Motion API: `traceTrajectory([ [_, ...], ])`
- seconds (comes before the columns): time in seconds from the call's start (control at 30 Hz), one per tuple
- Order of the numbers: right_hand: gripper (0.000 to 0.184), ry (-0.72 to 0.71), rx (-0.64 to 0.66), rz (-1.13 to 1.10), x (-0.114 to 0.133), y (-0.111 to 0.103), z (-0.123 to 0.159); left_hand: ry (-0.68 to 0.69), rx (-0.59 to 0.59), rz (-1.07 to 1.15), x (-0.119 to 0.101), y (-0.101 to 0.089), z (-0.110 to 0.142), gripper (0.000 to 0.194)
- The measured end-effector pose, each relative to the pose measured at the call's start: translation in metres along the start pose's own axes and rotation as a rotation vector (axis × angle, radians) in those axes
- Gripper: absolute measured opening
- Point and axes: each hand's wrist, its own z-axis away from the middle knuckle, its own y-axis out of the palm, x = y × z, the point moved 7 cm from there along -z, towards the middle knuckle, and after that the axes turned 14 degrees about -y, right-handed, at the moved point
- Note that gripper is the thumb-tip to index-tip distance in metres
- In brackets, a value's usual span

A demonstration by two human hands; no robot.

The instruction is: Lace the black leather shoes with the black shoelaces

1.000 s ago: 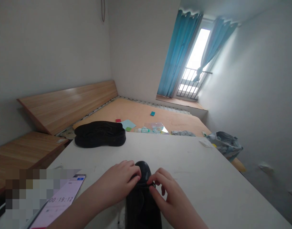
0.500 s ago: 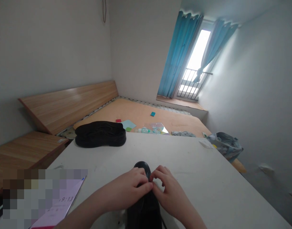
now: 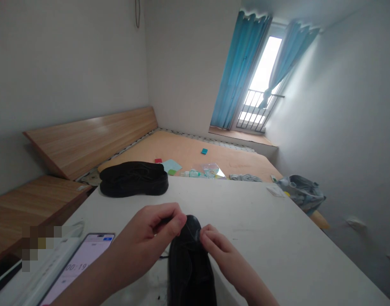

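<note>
Upper middle: black shoe beyond table edge, sole showing | lower left: smartphone showing timer, on white table | left: wooden bed headboard | centre: orange bed board with scattered papers | upper right: blue curtains, balcony railing | right: plastic bag

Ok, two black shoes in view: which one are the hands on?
The near black shoe, toe pointing away, with the left hand and right hand at its top. The other black shoe lies farther off, sole showing, untouched.
</note>
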Motion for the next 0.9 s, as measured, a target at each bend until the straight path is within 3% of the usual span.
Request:
traceTrajectory([
  [0.13, 0.045, 0.025, -0.195, -0.501, 0.016, -0.014, 0.003, -0.004, -0.018, -0.051, 0.003, -0.002, -0.003, 0.041],
  [0.2, 0.05, 0.008, -0.253, -0.573, 0.026, -0.028, 0.009, -0.004, -0.029, -0.06, 0.004, -0.003, -0.003, 0.041],
  [0.3, 0.045, -0.066, -0.294, -0.215, 0.044, -0.05, 0.024, -0.003, -0.032, -0.077, 0.003, -0.003, -0.002, 0.041],
  [0.37, 0.042, -0.158, -0.25, 0.099, 0.061, -0.051, 0.031, -0.006, -0.005, -0.101, 0.001, 0.0, -0.001, 0.039],
  [0.5, 0.027, -0.454, -0.011, 0.598, 0.097, -0.02, 0.035, 0.061, 0.195, -0.138, -0.01, 0.019, 0.01, 0.024],
  [0.57, 0.016, -0.657, -0.015, 0.848, 0.115, -0.008, 0.037, 0.108, 0.276, -0.136, -0.017, 0.026, 0.016, 0.017],
  [0.63, 0.013, -0.801, -0.086, 1.024, 0.128, -0.003, 0.038, 0.127, 0.285, -0.137, -0.02, 0.028, 0.019, 0.013],
  [0.7, 0.015, -0.837, -0.107, 1.029, 0.133, -0.003, 0.037, 0.137, 0.29, -0.15, -0.021, 0.03, 0.02, 0.013],
  [0.77, 0.022, -0.798, -0.033, 0.863, 0.13, -0.002, 0.033, 0.141, 0.338, -0.195, -0.02, 0.035, 0.019, 0.015],
  [0.9, 0.036, -0.582, 0.061, 0.54, 0.103, -0.006, 0.021, 0.105, 0.428, -0.32, -0.014, 0.043, 0.02, 0.021],
])
